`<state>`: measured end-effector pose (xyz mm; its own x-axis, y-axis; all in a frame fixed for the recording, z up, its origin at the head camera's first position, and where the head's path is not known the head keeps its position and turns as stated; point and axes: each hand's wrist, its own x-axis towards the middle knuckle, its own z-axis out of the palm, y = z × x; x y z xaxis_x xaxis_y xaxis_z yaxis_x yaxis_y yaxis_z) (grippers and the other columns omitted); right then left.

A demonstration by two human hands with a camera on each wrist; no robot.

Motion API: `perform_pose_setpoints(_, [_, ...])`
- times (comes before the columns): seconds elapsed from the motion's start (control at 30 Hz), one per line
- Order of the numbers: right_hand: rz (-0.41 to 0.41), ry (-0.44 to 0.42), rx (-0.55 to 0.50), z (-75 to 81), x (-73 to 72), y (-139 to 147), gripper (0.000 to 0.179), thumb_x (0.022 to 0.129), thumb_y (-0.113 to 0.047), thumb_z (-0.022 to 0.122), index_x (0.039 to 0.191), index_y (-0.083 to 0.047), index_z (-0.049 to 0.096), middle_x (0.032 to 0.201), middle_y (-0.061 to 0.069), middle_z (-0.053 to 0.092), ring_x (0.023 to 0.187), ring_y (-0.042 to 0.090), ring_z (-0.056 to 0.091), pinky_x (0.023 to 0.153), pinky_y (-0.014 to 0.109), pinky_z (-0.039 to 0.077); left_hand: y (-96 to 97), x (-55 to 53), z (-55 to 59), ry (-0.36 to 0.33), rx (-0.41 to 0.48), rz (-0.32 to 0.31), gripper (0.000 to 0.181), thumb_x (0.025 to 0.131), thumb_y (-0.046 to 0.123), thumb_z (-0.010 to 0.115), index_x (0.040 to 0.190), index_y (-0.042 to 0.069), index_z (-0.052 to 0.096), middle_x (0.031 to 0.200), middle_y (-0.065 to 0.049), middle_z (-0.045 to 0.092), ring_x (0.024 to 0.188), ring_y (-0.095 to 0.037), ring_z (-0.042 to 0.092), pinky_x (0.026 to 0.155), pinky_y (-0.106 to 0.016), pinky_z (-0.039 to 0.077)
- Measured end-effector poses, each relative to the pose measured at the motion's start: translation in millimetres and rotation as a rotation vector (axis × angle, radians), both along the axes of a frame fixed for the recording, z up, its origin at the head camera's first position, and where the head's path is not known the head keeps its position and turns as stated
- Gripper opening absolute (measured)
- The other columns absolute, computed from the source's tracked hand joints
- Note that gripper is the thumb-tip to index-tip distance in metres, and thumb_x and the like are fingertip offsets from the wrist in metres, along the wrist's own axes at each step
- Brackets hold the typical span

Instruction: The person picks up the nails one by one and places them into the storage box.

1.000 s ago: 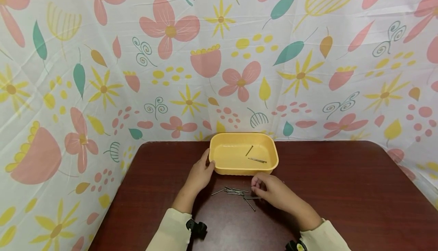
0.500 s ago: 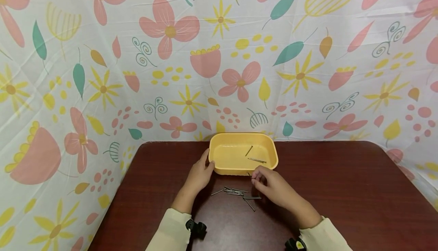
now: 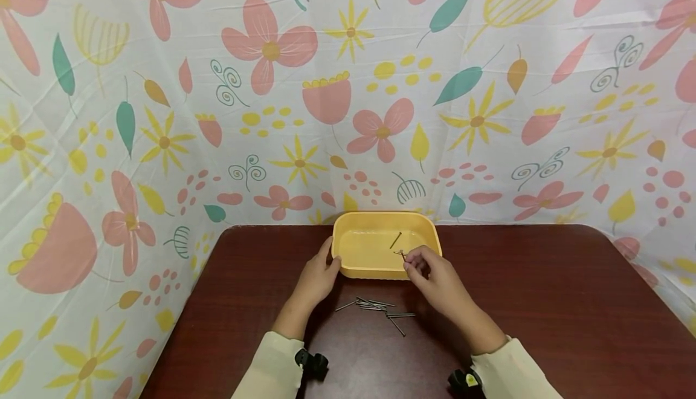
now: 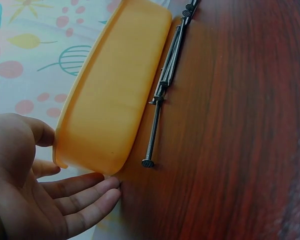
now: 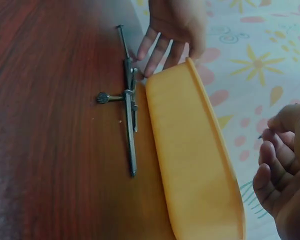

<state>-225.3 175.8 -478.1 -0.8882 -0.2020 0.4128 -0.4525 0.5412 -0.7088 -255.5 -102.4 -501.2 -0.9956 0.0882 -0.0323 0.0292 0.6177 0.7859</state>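
In the head view a yellow plastic tray (image 3: pixel 361 272) stands near the table's back edge. My left hand (image 3: pixel 317 279) holds its left end, thumb at the front corner and fingers along the side. Over the tray's right part, my right hand (image 3: pixel 439 279) pinches a nail (image 3: pixel 403 257) between thumb and fingertips. Another nail (image 3: pixel 396 240) lies inside the tray; behind the right fingers, more nail metal is partly hidden. Several nails (image 3: pixel 372 306) lie in a loose pile on the table in front of the tray, also seen beside its wall in both wrist views.
The dark red-brown wooden table (image 3: pixel 544 302) extends to both sides of the tray. A white cloth (image 3: pixel 348 139) with a flower print hangs right behind the table's back edge and along the left. Black wrist cameras sit at both sleeve cuffs.
My right hand has risen from beside the nail pile, over the tray's front rim, to above its inside, bringing a nail along. The left hand and tray have stayed in place.
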Motion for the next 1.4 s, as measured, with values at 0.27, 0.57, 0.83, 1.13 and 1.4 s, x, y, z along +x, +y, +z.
perform_pose_setpoints(0.27, [-0.083,0.019,-0.060,4.8,-11.8,-4.8,0.007,0.095,-0.010,0.070,0.098,-0.011,0.064,0.081,-0.001,0.062,0.072,0.007,0.053,0.064,0.021,0.046,-0.1,0.2,-0.1,-0.006,0.001,0.005,0.062,0.106,0.037,0.045,0.163,0.024,0.023,0.098,-0.007,0.063,0.071,-0.017,0.058,0.082,-0.042,0.048])
perform_pose_setpoints(0.57, [-0.106,0.002,-0.081,7.5,-22.2,-6.7,0.005,0.096,-0.013,0.067,0.100,-0.011,0.064,0.085,0.001,0.063,0.073,0.010,0.053,0.065,0.021,0.046,1.0,-0.1,-0.4,0.047,-0.006,0.003,0.061,0.105,0.033,0.048,0.161,0.018,0.028,0.107,-0.012,0.065,0.072,-0.017,0.057,0.086,-0.046,0.049])
perform_pose_setpoints(0.83, [-0.119,-0.004,-0.104,7.0,-31.0,-7.5,0.006,0.096,-0.012,0.068,0.100,-0.009,0.065,0.085,0.004,0.063,0.073,0.010,0.053,0.065,0.020,0.045,0.8,0.0,0.2,0.034,-0.001,0.002,0.062,0.105,0.033,0.047,0.162,0.020,0.027,0.107,-0.010,0.065,0.073,-0.016,0.057,0.087,-0.044,0.049])
perform_pose_setpoints(1.13, [-0.129,-0.035,-0.089,7.8,-35.2,-8.0,0.009,0.098,-0.017,0.066,0.102,-0.010,0.064,0.088,0.004,0.065,0.075,0.012,0.056,0.067,0.021,0.047,0.3,-0.1,-0.1,0.033,-0.003,0.007,0.061,0.105,0.033,0.047,0.162,0.020,0.027,0.119,-0.014,0.066,0.079,-0.018,0.059,0.091,-0.047,0.049])
perform_pose_setpoints(1.4, [-0.135,-0.052,-0.067,8.3,-38.6,-6.9,0.010,0.099,-0.019,0.065,0.104,-0.010,0.064,0.090,0.004,0.065,0.077,0.012,0.057,0.069,0.022,0.047,0.7,-0.5,-0.4,0.030,0.000,0.012,0.061,0.105,0.035,0.047,0.161,0.022,0.028,0.129,-0.015,0.064,0.083,-0.019,0.060,0.093,-0.048,0.048])
